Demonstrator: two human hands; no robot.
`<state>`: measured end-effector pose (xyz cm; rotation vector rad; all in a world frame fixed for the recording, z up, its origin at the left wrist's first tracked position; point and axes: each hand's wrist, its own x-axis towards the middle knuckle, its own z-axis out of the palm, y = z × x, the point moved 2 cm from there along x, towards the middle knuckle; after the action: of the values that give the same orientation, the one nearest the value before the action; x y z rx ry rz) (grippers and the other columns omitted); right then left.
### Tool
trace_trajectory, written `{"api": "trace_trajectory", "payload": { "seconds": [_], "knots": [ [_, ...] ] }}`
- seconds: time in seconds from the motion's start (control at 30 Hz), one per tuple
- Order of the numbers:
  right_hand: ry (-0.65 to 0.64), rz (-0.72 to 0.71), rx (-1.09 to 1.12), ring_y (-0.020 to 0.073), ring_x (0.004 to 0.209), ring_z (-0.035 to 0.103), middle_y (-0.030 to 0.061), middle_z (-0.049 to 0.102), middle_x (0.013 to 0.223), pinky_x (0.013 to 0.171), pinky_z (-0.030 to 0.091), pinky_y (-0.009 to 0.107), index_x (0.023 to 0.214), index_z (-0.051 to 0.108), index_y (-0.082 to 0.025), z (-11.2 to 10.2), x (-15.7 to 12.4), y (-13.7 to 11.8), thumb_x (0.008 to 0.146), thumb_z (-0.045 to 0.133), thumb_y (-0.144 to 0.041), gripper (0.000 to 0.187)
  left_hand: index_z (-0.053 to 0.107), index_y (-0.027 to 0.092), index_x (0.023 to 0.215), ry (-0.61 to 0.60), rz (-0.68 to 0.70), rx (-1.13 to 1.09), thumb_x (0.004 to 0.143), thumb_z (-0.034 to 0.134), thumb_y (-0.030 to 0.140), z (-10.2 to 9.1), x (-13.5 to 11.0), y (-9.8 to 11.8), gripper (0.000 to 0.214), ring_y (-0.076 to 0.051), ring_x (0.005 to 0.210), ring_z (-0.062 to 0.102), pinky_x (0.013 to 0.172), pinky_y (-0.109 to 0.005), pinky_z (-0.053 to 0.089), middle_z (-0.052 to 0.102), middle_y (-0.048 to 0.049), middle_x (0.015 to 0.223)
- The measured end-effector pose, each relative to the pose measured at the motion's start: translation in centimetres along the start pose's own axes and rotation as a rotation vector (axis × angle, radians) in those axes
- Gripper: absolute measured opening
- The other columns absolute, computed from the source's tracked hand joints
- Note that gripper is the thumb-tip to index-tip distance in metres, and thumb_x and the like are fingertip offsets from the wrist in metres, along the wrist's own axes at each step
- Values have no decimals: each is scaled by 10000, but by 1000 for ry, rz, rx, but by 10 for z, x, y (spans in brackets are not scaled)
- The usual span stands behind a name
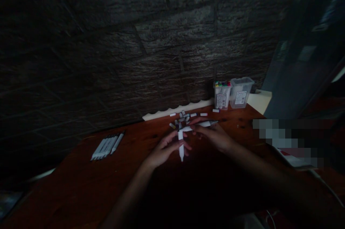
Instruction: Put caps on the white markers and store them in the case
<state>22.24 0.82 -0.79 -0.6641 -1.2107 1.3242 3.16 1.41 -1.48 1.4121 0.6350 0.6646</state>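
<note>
My left hand [167, 149] is closed around a white marker [181, 146] that stands nearly upright in view, its narrow end pointing toward me. In my right hand [208, 132] lies a second white marker [202, 125], slanting up to a grey tip at the right. The two markers meet near their inner ends, just in front of a loose cluster of small marker caps [184, 116]. Whether the ends touch is hard to make out in the dim light.
A row of several white markers [106, 146] lies at the left of the wooden table [140, 150]. Against the brick wall stand a clear box of coloured markers [222, 96] and another clear box [242, 94]. A white wavy strip [178, 110] runs along the wall. A white cable [327, 186] trails at right.
</note>
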Motion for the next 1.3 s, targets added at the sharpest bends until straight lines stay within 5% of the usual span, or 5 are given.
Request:
{"api": "trace_trajectory", "payload": {
  "seconds": [0.37,1.3],
  "knots": [
    [174,80,177,97,624,552,-14,659,778,521,370,225,809,674,-212,-5,4,-5,684,779,-317,195,510,120,1120,1,33,17,889,590,269,-1,-1,3,287,-200,736,693,670,-332,550,713,-124,906],
    [240,122,119,72,498,458,-5,604,627,446,312,223,765,685,-156,-6,5,3,726,733,-434,286,556,125,1081,20,67,62,849,645,261,-1,-4,2,283,-192,736,694,677,-329,557,716,-97,879]
  ]
}}
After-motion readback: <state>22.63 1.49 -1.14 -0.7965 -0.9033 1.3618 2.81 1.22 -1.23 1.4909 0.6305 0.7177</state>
